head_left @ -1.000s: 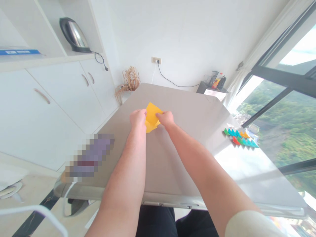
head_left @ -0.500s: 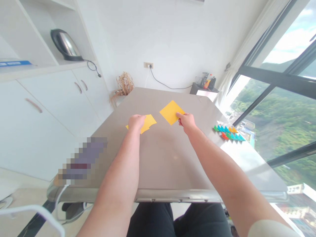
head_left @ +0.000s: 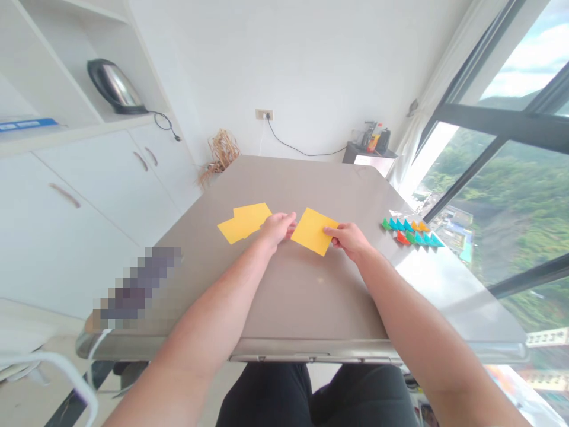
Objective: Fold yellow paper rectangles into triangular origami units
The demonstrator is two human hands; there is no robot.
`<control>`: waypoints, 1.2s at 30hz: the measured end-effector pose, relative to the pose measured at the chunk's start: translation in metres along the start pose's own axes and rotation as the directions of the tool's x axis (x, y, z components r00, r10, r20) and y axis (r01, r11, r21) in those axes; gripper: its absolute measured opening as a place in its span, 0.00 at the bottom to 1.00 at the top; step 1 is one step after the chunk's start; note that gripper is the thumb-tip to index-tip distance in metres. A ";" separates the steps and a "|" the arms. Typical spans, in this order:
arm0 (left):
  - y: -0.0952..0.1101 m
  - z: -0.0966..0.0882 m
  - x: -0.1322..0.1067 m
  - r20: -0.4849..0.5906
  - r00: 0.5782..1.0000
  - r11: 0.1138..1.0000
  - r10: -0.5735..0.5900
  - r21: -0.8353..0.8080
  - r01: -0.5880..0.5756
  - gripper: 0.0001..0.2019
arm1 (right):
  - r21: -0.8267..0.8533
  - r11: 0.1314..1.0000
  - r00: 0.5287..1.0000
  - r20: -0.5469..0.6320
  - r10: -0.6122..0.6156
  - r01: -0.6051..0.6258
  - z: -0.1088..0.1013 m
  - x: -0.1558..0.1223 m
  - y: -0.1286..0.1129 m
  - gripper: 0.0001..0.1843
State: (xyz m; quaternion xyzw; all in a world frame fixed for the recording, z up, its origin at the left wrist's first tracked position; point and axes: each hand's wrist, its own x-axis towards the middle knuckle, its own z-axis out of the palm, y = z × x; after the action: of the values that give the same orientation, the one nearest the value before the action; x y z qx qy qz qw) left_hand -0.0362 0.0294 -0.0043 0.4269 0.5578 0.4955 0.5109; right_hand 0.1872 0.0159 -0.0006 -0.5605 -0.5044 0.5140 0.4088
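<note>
A square sheet of yellow paper [head_left: 312, 231] is pinched at its right edge by my right hand [head_left: 350, 238], thumb on top. It is held above the grey table, roughly flat towards me. My left hand [head_left: 280, 226] is at the sheet's left edge, with fingers stretched out and nothing seen in them; whether it touches the paper I cannot tell. Left of that hand, overlapping yellow sheets [head_left: 244, 221] lie on the tabletop, their right end near my wrist.
Rows of small folded paper boats [head_left: 411, 232] in green, blue, orange and red stand at the table's right side. A blurred-out item [head_left: 140, 287] with a white cable lies at the left edge. The grey table [head_left: 306, 308] reaches towards the wall; windows are on the right.
My left hand has left the yellow sheets on the table and moved right. My right hand has brought its yellow sheet slightly nearer to me and turned it.
</note>
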 end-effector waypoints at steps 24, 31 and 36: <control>-0.013 0.031 -0.023 0.290 0.955 0.977 -0.064 -0.178 0.119 0.09 | 0.011 1.000 1.000 -0.007 0.008 -0.008 0.002 -0.006 0.005 0.08; -0.016 0.031 -0.018 0.317 0.948 0.972 -0.033 -0.210 0.104 0.11 | 0.047 0.998 0.999 -0.030 -0.032 0.034 0.000 -0.004 0.010 0.06; -0.013 0.031 -0.020 0.314 0.949 0.963 -0.035 -0.244 0.116 0.14 | 0.056 0.998 0.999 -0.036 -0.034 0.036 0.001 -0.005 0.009 0.06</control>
State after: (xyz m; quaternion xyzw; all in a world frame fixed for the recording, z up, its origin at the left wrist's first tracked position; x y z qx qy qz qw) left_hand -0.0027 0.0116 -0.0142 0.4062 0.4180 0.4717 0.6616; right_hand 0.1879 0.0092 -0.0084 -0.5487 -0.4921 0.5112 0.4422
